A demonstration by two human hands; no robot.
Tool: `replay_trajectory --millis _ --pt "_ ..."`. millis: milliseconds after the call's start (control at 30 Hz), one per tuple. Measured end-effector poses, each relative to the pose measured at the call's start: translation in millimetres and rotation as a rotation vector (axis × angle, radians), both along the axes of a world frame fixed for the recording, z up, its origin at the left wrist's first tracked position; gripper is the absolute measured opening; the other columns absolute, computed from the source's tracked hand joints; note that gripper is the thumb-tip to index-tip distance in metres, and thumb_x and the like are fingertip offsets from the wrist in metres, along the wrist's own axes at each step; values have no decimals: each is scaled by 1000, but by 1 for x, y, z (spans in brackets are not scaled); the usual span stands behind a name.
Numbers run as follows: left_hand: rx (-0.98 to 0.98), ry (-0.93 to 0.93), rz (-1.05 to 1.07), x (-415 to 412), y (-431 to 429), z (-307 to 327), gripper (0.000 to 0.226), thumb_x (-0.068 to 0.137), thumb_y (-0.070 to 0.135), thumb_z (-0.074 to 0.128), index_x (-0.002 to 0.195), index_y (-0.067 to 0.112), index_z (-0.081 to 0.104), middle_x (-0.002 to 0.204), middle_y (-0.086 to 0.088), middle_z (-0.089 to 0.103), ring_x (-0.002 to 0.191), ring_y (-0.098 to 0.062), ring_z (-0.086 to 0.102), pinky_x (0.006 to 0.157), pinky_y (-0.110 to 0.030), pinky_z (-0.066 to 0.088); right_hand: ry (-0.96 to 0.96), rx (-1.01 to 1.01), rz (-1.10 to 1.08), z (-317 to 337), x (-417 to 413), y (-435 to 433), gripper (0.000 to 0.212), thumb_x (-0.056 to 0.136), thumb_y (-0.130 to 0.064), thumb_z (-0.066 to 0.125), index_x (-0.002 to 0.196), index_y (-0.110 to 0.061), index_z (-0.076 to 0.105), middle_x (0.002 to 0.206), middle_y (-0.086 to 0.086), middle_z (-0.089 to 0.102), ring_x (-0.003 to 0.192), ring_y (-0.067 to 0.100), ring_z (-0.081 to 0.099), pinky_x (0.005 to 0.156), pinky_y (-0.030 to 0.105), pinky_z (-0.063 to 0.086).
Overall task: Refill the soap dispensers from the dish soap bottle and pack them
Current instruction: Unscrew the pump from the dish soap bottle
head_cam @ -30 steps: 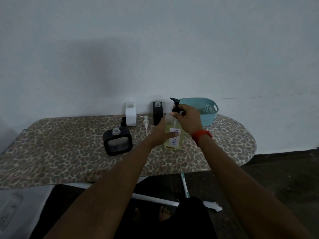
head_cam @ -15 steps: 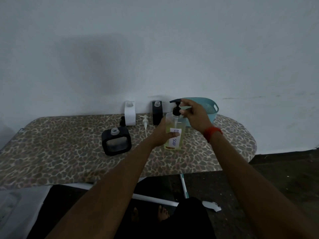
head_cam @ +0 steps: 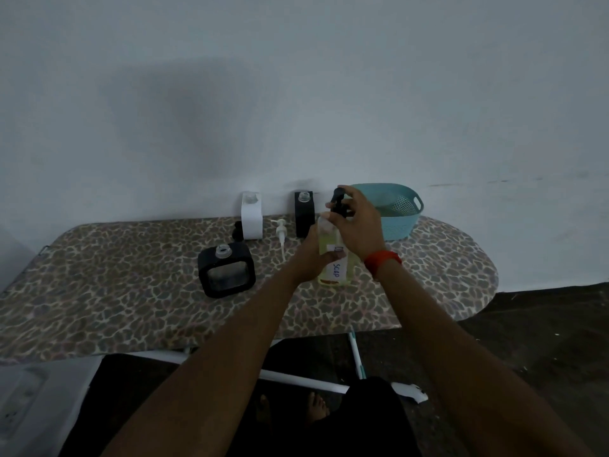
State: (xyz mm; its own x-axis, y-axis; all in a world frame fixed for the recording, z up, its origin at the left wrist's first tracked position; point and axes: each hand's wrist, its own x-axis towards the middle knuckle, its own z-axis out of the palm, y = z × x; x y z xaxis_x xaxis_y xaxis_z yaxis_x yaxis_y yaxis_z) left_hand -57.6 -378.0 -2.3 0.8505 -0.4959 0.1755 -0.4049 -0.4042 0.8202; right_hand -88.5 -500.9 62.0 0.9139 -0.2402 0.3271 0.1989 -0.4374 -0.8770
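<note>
The clear dish soap bottle point(head_cam: 334, 258) with yellow liquid and a white "SOAP" label stands upright on the patterned board point(head_cam: 131, 291). My left hand point(head_cam: 311, 255) grips its body from the left. My right hand point(head_cam: 357, 225) pinches the black pump head point(head_cam: 337, 202) on top. A squat black dispenser point(head_cam: 227, 273) with an open neck sits to the left. A white dispenser point(head_cam: 251, 216) and a tall black dispenser point(head_cam: 304, 214) stand uncapped at the back by the wall. A teal basket point(head_cam: 400, 212) stands at the back right.
A loose white pump point(head_cam: 281, 234) lies between the two back dispensers. A small black pump part point(head_cam: 236, 229) lies beside the white dispenser. The wall runs right behind the board. Below the board are its white legs point(head_cam: 303, 380) and my bare feet.
My right hand has shifted on the pump head, which has turned and seems to sit slightly higher. The left hand keeps holding the bottle in the same spot.
</note>
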Motion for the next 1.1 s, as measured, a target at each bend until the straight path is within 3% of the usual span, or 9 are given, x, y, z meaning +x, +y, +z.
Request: replay_trajectory --millis 67,200,333,433,533,667,833,900,1100 --pt "44 10 -11 2 3 0 69 89 31 69 145 15 32 145 -12 36 130 -24 43 107 -43 42 93 46 201 9 7 -16 56 87 -2 73 136 -9 47 111 6 73 106 13 69 95 35 57" --pt "21 36 -12 3 1 1 77 90 20 68 150 9 22 151 -11 32 132 -20 38 105 -30 35 215 -33 495 30 15 -47 67 92 12 60 149 -10 34 137 16 58 128 16 57 96 27 54" --pt "-12 63 -31 3 0 1 78 91 19 67 151 11 18 151 -9 33 133 -18 38 101 -24 33 127 -89 224 18 7 -44 57 86 -11 78 137 -16 52 134 4 60 118 22 63 99 36 54" --pt "-28 74 -62 4 4 -3 78 90 25 68 150 14 20 147 -2 37 132 -15 41 105 -29 37 -3 -108 -4 -1 -10 -23 44 79 -27 84 115 -11 64 108 -2 66 100 15 66 89 22 53" --pt "-73 97 -103 3 5 -3 68 91 20 68 145 18 27 135 7 46 122 3 49 103 -25 45 -60 -74 -147 -8 -18 0 47 76 -30 87 111 -10 64 105 -4 61 97 9 59 79 4 41" --pt "-102 112 -103 5 10 -6 67 93 16 64 149 9 28 140 0 49 118 10 50 93 -10 43 -76 -54 -241 -7 -10 11 45 79 -35 83 112 -10 68 109 0 69 100 11 61 89 23 49" --pt "-168 181 -28 4 16 -2 52 90 26 69 135 13 46 123 3 62 110 1 60 91 -28 52 -25 11 -85 -5 -3 7 53 80 -44 77 120 -12 68 115 0 73 106 13 68 96 31 55" --pt "-186 176 -7 -1 23 7 58 86 38 72 134 16 49 126 0 63 113 -10 62 94 -41 53 -51 67 -21 2 -4 5 45 82 -35 78 118 -10 67 112 2 72 104 16 68 94 37 56" --pt "-371 112 52 -34 46 49 39 83 32 76 118 21 62 111 -1 71 100 -15 68 85 -39 56 -133 291 192 52 -24 12 24 90 -5 72 114 -5 68 105 17 73 98 20 70 90 35 57"
